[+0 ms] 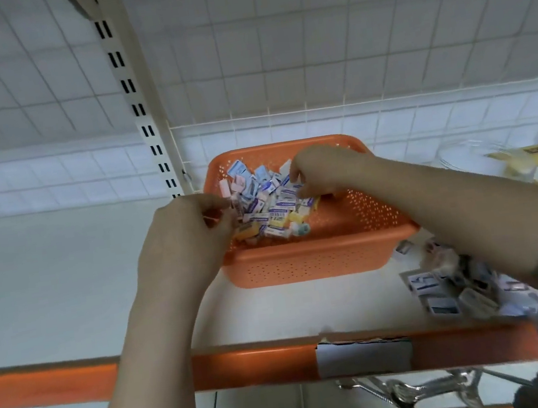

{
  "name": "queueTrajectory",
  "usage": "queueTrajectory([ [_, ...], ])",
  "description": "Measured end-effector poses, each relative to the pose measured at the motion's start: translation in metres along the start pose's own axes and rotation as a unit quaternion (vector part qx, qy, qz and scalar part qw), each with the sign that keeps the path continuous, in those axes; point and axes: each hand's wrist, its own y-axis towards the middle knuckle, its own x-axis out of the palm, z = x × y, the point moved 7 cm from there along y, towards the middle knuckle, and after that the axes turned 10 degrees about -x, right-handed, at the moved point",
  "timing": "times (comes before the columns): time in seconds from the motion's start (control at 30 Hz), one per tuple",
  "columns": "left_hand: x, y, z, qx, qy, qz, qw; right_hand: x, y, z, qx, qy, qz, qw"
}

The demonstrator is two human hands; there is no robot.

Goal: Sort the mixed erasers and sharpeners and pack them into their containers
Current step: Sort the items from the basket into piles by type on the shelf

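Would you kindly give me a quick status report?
Both hands, left and right, picking in the eraser pile. Orange basket on shelf. Nothing blocking.

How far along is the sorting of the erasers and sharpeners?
Done: a small batch of packets lies on the shelf beside the orange perforated plastic basket. In hand: the left hand and right hand pick through its pile. Left: most of that pile.

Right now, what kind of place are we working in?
Most likely a shop aisle or stockroom: a slotted shelf upright, an orange-edged shelf with a paper label, and a wire grid back panel.
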Motion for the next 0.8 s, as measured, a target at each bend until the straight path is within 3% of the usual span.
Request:
queueTrajectory([
  [0.37, 0.002, -0.002, -0.002, 0.003, -0.004, 0.007, 1.0, 0.014, 0.033, -0.016, 0.041, -0.071, 0.016, 0.997],
  [0.7, 0.004, -0.003, -0.005, 0.004, 0.014, 0.017, 1.0, 0.019, 0.039, -0.006, 0.05, 0.017, 0.012, 0.999],
  [0.8, 0.005, 0.004, 0.001, 0.018, 0.028, 0.012, 0.999, 0.008, 0.032, 0.0, 0.072, 0.069, 0.044, 0.994],
])
